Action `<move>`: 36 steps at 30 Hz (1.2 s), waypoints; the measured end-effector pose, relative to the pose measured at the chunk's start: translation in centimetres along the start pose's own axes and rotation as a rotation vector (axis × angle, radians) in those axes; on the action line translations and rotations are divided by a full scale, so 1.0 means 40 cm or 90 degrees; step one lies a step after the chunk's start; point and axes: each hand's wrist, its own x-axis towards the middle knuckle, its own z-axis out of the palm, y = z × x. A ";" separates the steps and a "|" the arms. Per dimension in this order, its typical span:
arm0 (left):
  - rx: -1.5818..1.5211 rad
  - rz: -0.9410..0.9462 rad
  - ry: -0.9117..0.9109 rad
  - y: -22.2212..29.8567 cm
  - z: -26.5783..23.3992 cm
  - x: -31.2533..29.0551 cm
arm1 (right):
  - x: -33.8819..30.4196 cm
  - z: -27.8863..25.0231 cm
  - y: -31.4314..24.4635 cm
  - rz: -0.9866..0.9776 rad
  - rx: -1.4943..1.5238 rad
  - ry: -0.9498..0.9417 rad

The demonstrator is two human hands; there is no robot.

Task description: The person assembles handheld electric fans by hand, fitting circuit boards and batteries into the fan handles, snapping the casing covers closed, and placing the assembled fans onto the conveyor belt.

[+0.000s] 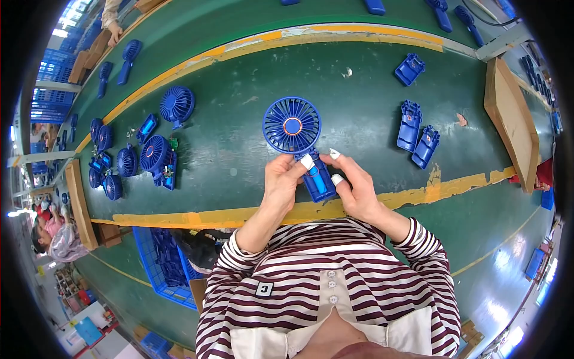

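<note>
Likely light, rigid plastic, the blue handheld fan (302, 146) is pinched by its handle between left hand (282, 182) and right hand (354, 188) — its grille head beyond the fingertips looks fragile — so grip the handle.

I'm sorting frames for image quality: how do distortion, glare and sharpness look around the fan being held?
Head view: strong fisheye, the yellow belt stripe bows and a black rim cuts the corners; the blue handheld fan between left hand and right hand is sharp at centre; window glare washes the upper left edge; shadows are soft.
</note>
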 end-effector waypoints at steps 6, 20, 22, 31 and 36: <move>-0.008 -0.026 0.010 0.006 0.014 -0.011 | 0.001 -0.023 -0.007 -0.269 -0.390 -0.056; -0.053 -0.148 -0.046 0.023 0.020 -0.012 | 0.042 -0.234 0.023 0.114 -0.754 0.207; -0.057 -0.149 -0.072 0.019 0.011 -0.006 | 0.039 -0.223 0.004 -0.030 -0.655 0.235; -0.058 -0.145 -0.014 -0.004 0.010 -0.015 | 0.038 -0.037 -0.005 0.213 0.055 0.020; -0.081 -0.137 -0.010 -0.001 0.009 -0.019 | 0.054 -0.020 -0.080 0.128 -0.342 -0.035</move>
